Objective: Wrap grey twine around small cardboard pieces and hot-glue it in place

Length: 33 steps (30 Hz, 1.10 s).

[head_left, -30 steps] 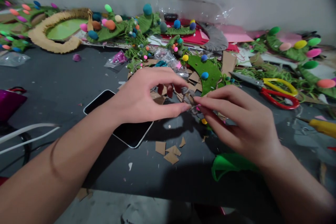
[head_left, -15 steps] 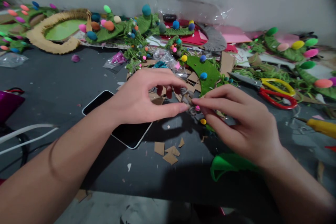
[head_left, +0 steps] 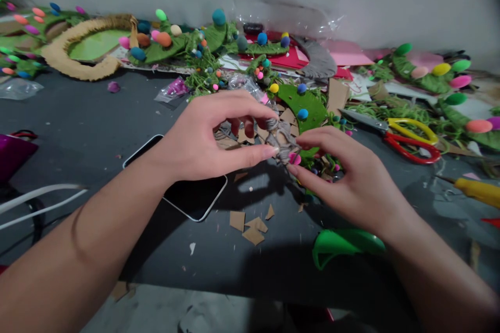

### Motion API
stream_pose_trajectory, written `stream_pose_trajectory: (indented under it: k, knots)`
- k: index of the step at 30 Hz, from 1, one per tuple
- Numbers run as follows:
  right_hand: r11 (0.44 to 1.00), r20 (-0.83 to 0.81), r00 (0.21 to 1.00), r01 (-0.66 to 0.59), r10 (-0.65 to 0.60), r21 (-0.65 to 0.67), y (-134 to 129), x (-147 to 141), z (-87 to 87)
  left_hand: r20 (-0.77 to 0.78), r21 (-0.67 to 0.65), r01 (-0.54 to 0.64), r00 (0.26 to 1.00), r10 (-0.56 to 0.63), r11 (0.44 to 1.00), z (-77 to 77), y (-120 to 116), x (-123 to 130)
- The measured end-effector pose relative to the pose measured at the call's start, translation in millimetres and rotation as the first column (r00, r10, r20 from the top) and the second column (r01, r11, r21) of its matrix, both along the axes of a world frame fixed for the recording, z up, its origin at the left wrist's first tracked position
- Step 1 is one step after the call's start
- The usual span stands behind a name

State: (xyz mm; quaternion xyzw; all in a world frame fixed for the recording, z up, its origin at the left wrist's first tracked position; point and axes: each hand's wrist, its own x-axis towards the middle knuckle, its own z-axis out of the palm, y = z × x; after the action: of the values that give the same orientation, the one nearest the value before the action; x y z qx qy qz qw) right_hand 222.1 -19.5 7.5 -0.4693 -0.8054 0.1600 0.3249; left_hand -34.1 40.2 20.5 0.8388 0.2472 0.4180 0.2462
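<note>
A small grey yarn-wrapped piece (head_left: 282, 140) with a tan middle is held between both hands above the table. My left hand (head_left: 219, 138) grips its left side, thumb below and forefinger above. At its right edge, the thumb and fingertips of my right hand (head_left: 347, 171) close on it. A pink ball shows just by my right thumb. Behind the piece lies a green crescent (head_left: 304, 109) with yellow and blue balls. A phone (head_left: 195, 197) lies partly under my left wrist.
Scissors with red and yellow handles (head_left: 414, 140) and a yellow-handled tool (head_left: 476, 190) lie at right. A green plastic object (head_left: 344, 244) and cardboard scraps (head_left: 253, 231) are near the front. Decorated green shapes and a tan ring (head_left: 58, 60) line the wall.
My right thumb and fingers have spread from a pinch to hold the grey piece's right edge, and the piece shows more fully. My left hand has shifted slightly left.
</note>
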Motion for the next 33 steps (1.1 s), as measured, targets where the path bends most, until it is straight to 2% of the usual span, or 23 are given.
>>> stream_pose_trajectory:
  k: [5, 9, 12, 15, 20, 23, 26, 29, 33]
  knots:
    - [1.0, -0.027, 1.0, 0.013, -0.013, 0.003, 0.9, -2.6, -1.4, 0.12, 0.123, 0.023, 0.992, -0.038, 0.992, -0.8, 5.7, -1.5]
    - [0.999, -0.014, 1.0, 0.025, -0.025, 0.024, 1.0, -0.7, -3.4, 0.172, 0.091, -0.04, 0.985, 0.024, 0.995, 0.1, 6.6, -2.7]
    - [0.999, -0.021, 0.999, -0.037, 0.038, 0.008, 1.4, -3.2, -5.6, 0.176, 0.075, -0.054, 0.984, 0.04, 0.996, 1.2, 5.4, -3.6]
    - [0.995, -0.086, 0.993, -0.088, 0.083, -0.054, 0.1, -11.6, -5.7, 0.187, 0.081, -0.043, 0.982, 0.027, 0.996, 2.1, 4.6, -4.6]
    - [0.987, -0.288, 0.957, -0.09, 0.048, -0.136, -6.1, -19.3, -1.9, 0.185, 0.055, 0.005, 0.983, -0.015, 0.998, 2.4, 6.4, -5.8]
    - [0.969, -0.411, 0.911, -0.062, -0.042, -0.238, -7.8, -14.5, 1.3, 0.24, 0.03, 0.022, 0.97, -0.029, 0.999, 1.2, 8.2, -5.3]
    - [0.933, -0.585, 0.802, -0.107, -0.123, -0.343, -5.1, -7.6, 4.5, 0.249, 0.035, 0.03, 0.968, -0.038, 0.999, -1.1, 8.6, -3.9]
    - [0.93, -0.686, 0.707, -0.114, -0.171, -0.349, -0.1, -2.5, 6.9, 0.239, 0.007, 0.015, 0.971, -0.016, 1.0, -3.8, 8.3, -1.5]
    - [0.941, -0.736, 0.645, -0.074, -0.206, -0.329, 2.0, 1.4, 10.9, 0.245, 0.03, 0.054, 0.968, -0.059, 0.998, -4.0, 5.4, 1.6]
